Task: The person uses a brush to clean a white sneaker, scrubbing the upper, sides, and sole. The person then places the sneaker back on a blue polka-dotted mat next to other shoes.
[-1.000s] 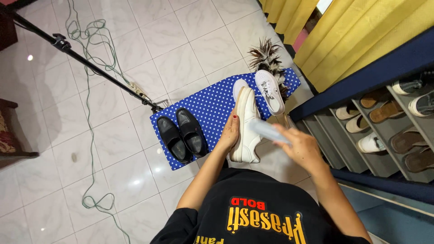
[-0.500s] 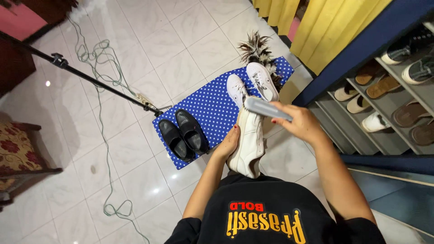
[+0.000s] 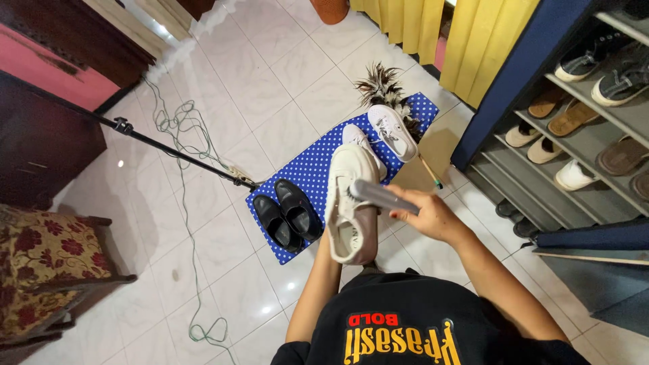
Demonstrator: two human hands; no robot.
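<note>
Head view looks straight down at us: our left hand [image 3: 329,238] is hidden under the white sneaker [image 3: 350,203], so we cannot tell how far it is closed, though it clearly carries the shoe, held up in front of our chest at the centre of the picture, toe towards twelve o'clock. Our right hand [image 3: 424,215] is wrapped shut around a grey brush [image 3: 380,197] whose far end lies on the sneaker's upper near the laces. To brush well, we judge it best to keep the shoe braced firmly from below, work in short strokes from laces towards toe, and turn the shoe with the supporting hand, not by twisting the brush wrist. On the floor [image 3: 284,88] at about twelve o'clock lies a blue mat [image 3: 318,159] with white dots; on it, at ten o'clock from the held shoe, sits a pair of black loafers [image 3: 288,214], and at one o'clock rest two more white sneakers [image 3: 392,131] with a feather duster [image 3: 380,83] just beyond them. A shoe rack [image 3: 574,145] with grey shelves fills the three o'clock side, carrying sandals and sneakers; yellow curtains [image 3: 466,34] hang at one o'clock. A stand pole [image 3: 169,150] and green cable [image 3: 193,230] cross the tiles at nine o'clock, beside a floral chair [image 3: 40,270]. No packages or signs show; the only label is a small dark mark on the sneaker's heel end, and our black shirt [image 3: 399,324] bears red and yellow lettering.
</note>
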